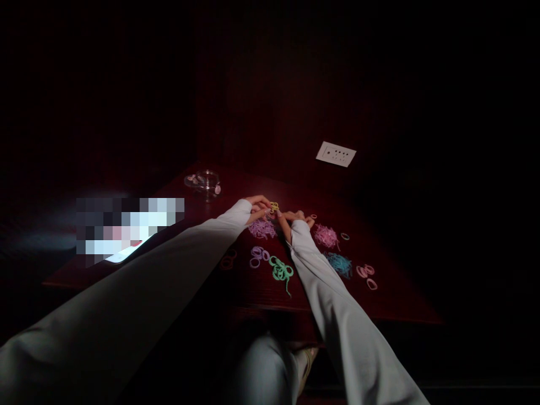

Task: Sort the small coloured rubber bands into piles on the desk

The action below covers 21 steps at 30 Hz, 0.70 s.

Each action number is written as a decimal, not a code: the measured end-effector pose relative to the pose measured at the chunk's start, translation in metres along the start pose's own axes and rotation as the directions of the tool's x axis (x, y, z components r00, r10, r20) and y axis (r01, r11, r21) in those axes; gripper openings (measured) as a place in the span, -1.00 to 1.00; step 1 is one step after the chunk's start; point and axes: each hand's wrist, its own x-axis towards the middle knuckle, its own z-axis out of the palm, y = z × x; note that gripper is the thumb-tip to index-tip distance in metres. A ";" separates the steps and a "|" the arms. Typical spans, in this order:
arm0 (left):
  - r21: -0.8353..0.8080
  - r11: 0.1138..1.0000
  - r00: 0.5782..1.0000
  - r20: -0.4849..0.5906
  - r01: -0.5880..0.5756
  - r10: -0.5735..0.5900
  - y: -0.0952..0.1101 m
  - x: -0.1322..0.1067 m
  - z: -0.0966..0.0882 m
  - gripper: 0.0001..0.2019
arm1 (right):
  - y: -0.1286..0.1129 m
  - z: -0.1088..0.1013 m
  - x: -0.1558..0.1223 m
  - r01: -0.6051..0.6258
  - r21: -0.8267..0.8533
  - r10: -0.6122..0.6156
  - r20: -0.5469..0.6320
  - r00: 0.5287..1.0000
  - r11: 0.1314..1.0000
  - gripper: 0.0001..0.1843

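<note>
Over the middle of the table, a small cluster of yellow loops (274, 206), like hair ties, is between my two hands. My left hand (259, 206) has its fingers closed on the loops from the left. From the right, the fingertips of my right hand (287, 220) touch the cluster, its fingers bent. Just below lies a pile of thin purple strands (262, 228). Nearer to me are purple hair ties (259, 256) and green hair ties (280, 270), the green ones with a loose tail hanging toward the edge.
Pink strands (327, 236), teal strands (340, 264) and pink hair ties (367, 273) lie right of my right sleeve. A clear glass jar (208, 183) stands at the back left. A lit phone (126, 248), partly blurred out, is at the left. A socket plate (336, 154) is on the dark wall.
</note>
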 end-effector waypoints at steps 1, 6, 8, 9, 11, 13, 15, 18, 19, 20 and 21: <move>0.023 1.000 1.000 -0.009 0.007 -0.007 0.002 0.000 -0.001 -0.77 | -0.001 -0.004 -0.001 0.018 -0.016 -0.017 0.024 1.000 1.000 -0.33; 0.102 0.994 0.998 -0.056 0.034 -0.028 0.009 -0.001 -0.003 -0.81 | -0.007 -0.022 -0.004 0.118 -0.054 -0.106 0.193 0.975 0.991 -0.52; 0.119 0.992 0.998 -0.050 0.033 -0.027 0.009 -0.002 -0.004 -0.81 | -0.008 -0.024 -0.004 0.122 -0.057 -0.107 0.215 0.971 0.991 -0.54; 0.127 0.991 0.999 -0.044 0.031 -0.025 0.009 -0.002 -0.004 -0.80 | -0.007 -0.024 -0.004 0.115 -0.057 -0.101 0.215 0.971 0.992 -0.54; 0.140 0.990 0.999 -0.041 0.032 -0.026 0.008 -0.002 -0.003 -0.80 | -0.006 -0.023 -0.004 0.097 -0.052 -0.085 0.203 0.976 0.994 -0.55; 0.144 0.989 0.998 -0.049 0.034 -0.027 0.006 -0.001 -0.002 -0.80 | -0.004 -0.022 -0.003 0.089 -0.040 -0.080 0.191 0.978 0.995 -0.55; 0.139 0.990 0.998 -0.063 0.037 -0.028 0.004 0.000 0.000 -0.79 | -0.003 -0.021 -0.003 0.090 -0.027 -0.083 0.192 0.978 0.996 -0.55; 0.128 0.991 0.997 -0.066 0.041 -0.033 0.005 0.002 0.001 -0.78 | -0.002 -0.022 -0.002 0.098 -0.025 -0.092 0.194 0.977 0.995 -0.53; 0.122 0.991 0.997 -0.063 0.045 -0.037 0.006 0.002 0.000 -0.78 | -0.001 -0.021 -0.002 0.100 -0.028 -0.093 0.191 0.977 0.995 -0.52; 0.117 0.992 0.997 -0.059 0.049 -0.042 0.007 0.002 -0.001 -0.78 | 0.000 -0.021 -0.001 0.100 -0.032 -0.093 0.186 0.978 0.994 -0.51; 0.111 0.992 0.998 -0.052 0.053 -0.047 0.008 0.002 -0.001 -0.78 | 0.001 -0.020 -0.001 0.099 -0.038 -0.090 0.179 0.980 0.994 -0.50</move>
